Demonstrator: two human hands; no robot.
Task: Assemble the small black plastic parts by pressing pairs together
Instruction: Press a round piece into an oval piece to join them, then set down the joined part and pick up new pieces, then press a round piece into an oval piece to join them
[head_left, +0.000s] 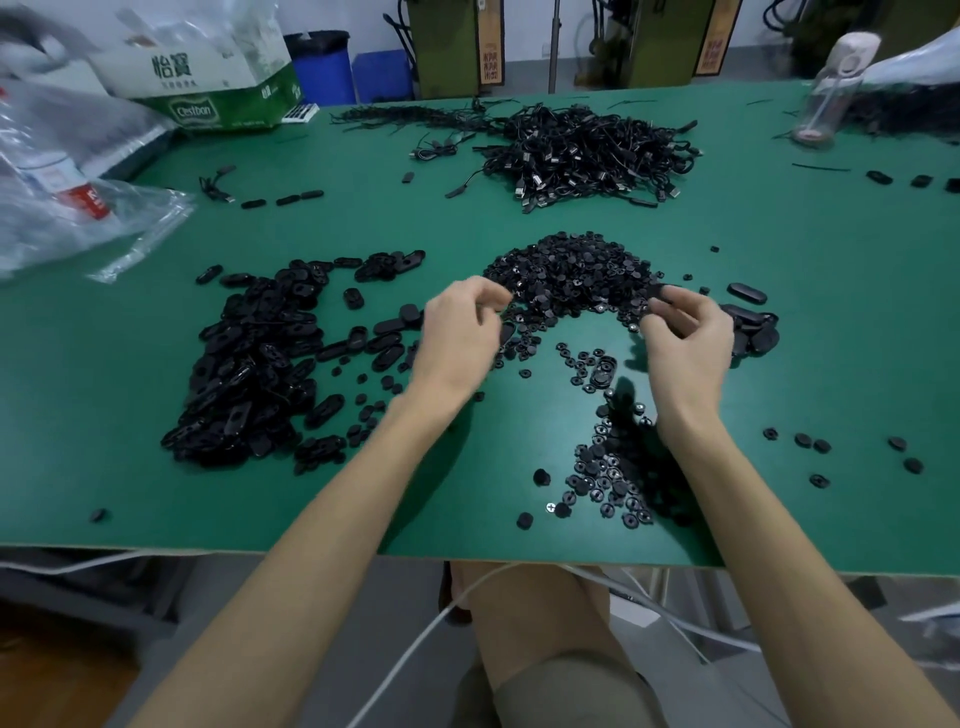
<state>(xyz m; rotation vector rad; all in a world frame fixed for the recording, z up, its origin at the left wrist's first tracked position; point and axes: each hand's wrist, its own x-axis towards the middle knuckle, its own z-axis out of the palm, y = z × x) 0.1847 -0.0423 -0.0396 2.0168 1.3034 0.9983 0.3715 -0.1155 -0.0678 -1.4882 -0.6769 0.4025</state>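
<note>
A mound of small round black plastic parts (571, 270) lies mid-table. A heap of black oval shells (249, 364) spreads to its left. More round parts (618, 467) are scattered near the front edge. My left hand (462, 332) hovers at the mound's left edge with fingers curled; whether it holds a part is hidden. My right hand (685, 332) is at the mound's right edge and pinches a small black part (658, 292) between thumb and fingertips. A few oval shells (753, 327) lie just right of that hand.
A tangle of black cables (587, 150) sits at the back of the green table (130, 483). Clear plastic bags (78, 171) and a cardboard box (218, 78) crowd the far left. A clear bottle (831, 88) stands far right. A white cable (415, 649) hangs below the table's front edge.
</note>
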